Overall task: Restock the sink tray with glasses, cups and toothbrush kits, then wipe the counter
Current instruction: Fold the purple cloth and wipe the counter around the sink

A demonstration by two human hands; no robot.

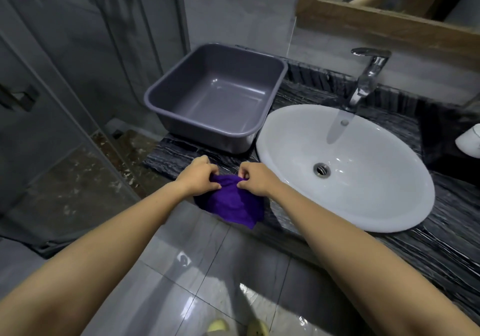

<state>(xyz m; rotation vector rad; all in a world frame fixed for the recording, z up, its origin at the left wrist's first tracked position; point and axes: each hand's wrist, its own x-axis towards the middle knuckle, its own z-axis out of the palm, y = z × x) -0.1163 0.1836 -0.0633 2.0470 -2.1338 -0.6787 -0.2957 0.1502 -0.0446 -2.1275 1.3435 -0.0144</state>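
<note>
A purple cloth [233, 203] hangs over the front edge of the dark marbled counter [176, 154]. My left hand [198, 177] pinches its upper left part and my right hand [255, 179] pinches its upper right part, the two hands close together. Behind them a grey plastic tub [155, 99] stands on the counter's left end with nothing inside it. No glasses, cups or toothbrush kits show in this view.
A white oval basin [376, 187] sits to the right of the tub, with a chrome tap [368, 76] behind it. A white object [470, 141] lies at the right edge. A wood-framed mirror [376, 21] hangs above. Glass shower partition [65, 76] to the left; glossy floor tiles below.
</note>
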